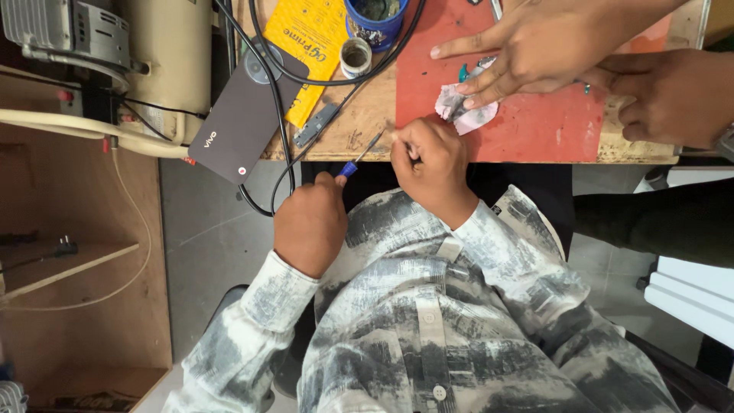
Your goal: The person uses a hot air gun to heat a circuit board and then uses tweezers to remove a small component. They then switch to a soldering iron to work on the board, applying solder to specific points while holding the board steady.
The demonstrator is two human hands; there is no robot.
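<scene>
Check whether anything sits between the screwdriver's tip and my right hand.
Nothing visible does. The left hand holds the blue-handled screwdriver, and its shaft runs clear to the right hand at the table edge. The black cable passes left of it. Another person's hand works further up the red mat.

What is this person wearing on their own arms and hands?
Both arms are in the long sleeves of a buttoned shirt, mottled grey, white and black like brushed paint. The left sleeve ends in a cuff at the left hand, and the right sleeve at the right hand. No gloves, rings or watch show.
</scene>
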